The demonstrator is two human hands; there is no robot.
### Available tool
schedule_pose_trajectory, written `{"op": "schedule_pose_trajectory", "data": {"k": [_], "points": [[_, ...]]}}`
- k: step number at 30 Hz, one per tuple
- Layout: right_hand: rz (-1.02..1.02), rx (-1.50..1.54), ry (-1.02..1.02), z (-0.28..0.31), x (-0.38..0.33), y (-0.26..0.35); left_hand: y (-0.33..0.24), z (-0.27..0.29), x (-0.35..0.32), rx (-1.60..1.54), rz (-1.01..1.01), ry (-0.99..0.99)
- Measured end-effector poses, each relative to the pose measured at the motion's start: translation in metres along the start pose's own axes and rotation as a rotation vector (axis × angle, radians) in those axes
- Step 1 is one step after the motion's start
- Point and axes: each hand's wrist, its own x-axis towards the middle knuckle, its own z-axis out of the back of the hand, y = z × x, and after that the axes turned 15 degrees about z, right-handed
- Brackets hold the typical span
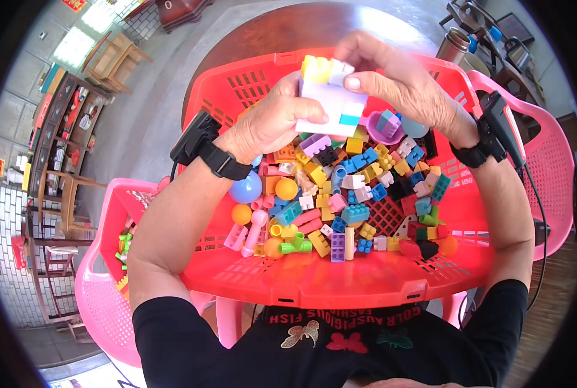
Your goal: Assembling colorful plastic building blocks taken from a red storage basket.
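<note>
Far left, pink chair (101,284) with a few green and yellow bricks on its seat. Left hand (269,119), black wrist strap, fingers clamped on the lower left of a white block assembly (330,97) with yellow top and a blue brick on its face. Assembly is held up above the red basket (314,281), which is full of loose coloured bricks, balls and tubes. Right hand (398,74) pinches the assembly's upper right, thumb on front. Steel flask (452,44) on the table, far right.
</note>
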Motion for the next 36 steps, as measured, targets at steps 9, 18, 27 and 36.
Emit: {"op": "schedule_pose_trajectory", "data": {"k": [9, 18, 27, 36], "points": [[-0.123, 0.344, 0.199, 0.005, -0.001, -0.005, -0.004, -0.001, -0.004, 0.050, 0.243, 0.230], [-0.126, 0.689, 0.117, -0.013, -0.006, -0.016, -0.007, -0.002, -0.004, 0.246, 0.096, -0.091], [-0.099, 0.656, 0.015, -0.009, -0.003, -0.018, -0.001, -0.002, 0.005, -0.024, -0.078, -0.027], [0.027, 0.506, -0.078, -0.004, 0.001, -0.014, 0.004, -0.012, 0.005, -0.191, -0.118, -0.070]]}}
